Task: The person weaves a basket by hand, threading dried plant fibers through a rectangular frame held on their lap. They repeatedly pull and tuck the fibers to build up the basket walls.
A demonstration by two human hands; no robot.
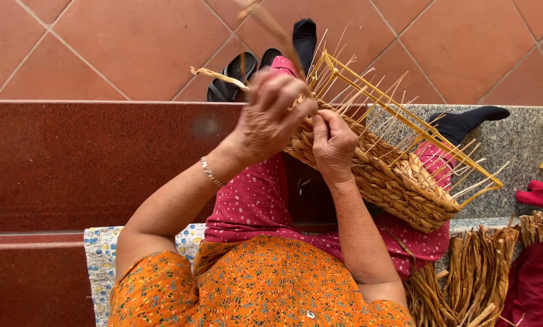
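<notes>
The person sits on a stone step with a half-woven basket resting across the lap, tilted so its open end points toward three o'clock. The basket is plaited from pale straw around a yellow wire frame, and thin upright stalks bristle out of the unfinished rim. The left hand, blurred, is clenched around a straw strand that runs out toward ten o'clock, at the basket's near edge. The right hand sits just beside it at four o'clock, its fingers pressed closed on the woven rim of the basket. A thin bracelet circles the left wrist. At five o'clock from the basket, a bundle of dried straw lies on the step, with red cloth beside it. A pair of black sandals rests on the tiled floor at twelve o'clock from the hands.
</notes>
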